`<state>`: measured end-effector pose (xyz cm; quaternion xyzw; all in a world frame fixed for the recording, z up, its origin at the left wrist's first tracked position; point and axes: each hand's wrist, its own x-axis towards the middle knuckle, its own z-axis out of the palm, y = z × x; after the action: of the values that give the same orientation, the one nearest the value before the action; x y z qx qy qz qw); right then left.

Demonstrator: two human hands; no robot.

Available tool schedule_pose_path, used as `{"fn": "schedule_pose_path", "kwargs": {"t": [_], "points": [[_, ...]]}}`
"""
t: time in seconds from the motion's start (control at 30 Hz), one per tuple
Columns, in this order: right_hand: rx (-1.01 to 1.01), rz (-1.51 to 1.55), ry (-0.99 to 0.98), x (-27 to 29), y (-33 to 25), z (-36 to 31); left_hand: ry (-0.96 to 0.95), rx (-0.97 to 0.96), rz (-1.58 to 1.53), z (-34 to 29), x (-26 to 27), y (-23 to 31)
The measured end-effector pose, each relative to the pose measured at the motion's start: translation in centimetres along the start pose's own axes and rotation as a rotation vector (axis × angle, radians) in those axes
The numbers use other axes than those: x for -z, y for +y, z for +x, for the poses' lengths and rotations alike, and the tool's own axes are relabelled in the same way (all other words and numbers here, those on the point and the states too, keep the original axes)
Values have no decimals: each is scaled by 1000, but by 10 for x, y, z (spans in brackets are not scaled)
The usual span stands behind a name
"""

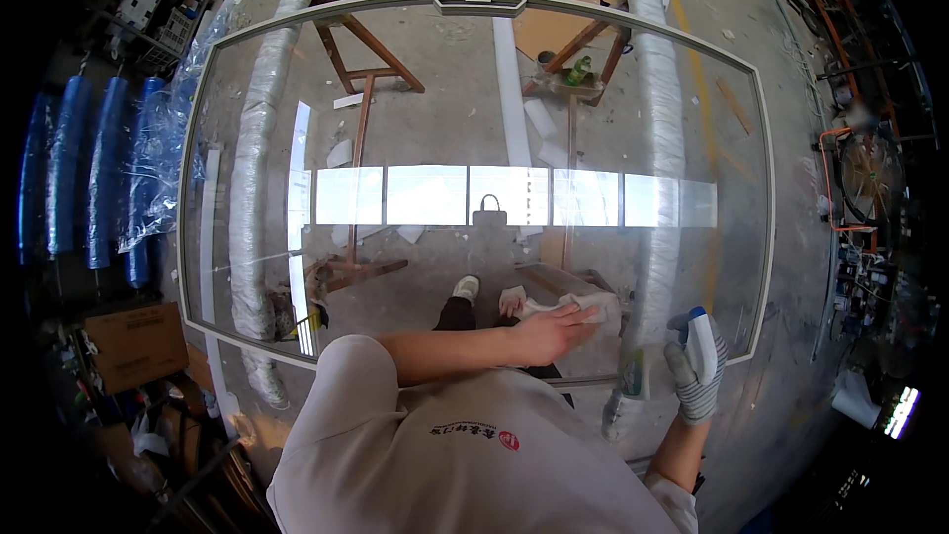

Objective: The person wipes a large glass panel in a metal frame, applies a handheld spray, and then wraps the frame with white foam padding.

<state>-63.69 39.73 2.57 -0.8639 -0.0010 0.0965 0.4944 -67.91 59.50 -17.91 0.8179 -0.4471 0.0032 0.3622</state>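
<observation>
A large glass pane in a pale grey frame lies flat in front of me, resting on two supports wrapped in clear plastic. Bare and reaching across my body, my left hand presses a crumpled white cloth against the near part of the glass. My right hand, in a grey striped glove, grips a white spray bottle with a blue top, beside the pane's near right corner. A handle-like fitting sits on the far edge of the frame. Bright window reflections and a mirrored hand show in the glass.
Wrapped supports run away from me under the pane. Below stand brown trestles on the concrete floor, with a green bottle. Blue rolls and a cardboard box are at left; cluttered equipment lines the right.
</observation>
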Motion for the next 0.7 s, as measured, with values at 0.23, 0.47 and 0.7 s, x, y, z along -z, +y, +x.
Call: {"fn": "schedule_pose_path", "kwargs": {"t": [0.23, 0.47, 0.7], "points": [[-43, -3, 75, 4, 1, -19, 264, 654, 575, 8, 141, -159], [1, 70, 156, 18, 12, -36, 349, 643, 508, 85, 127, -217], [-30, 120, 242, 42, 26, -87, -69, -26, 110, 101, -2, -19]]}}
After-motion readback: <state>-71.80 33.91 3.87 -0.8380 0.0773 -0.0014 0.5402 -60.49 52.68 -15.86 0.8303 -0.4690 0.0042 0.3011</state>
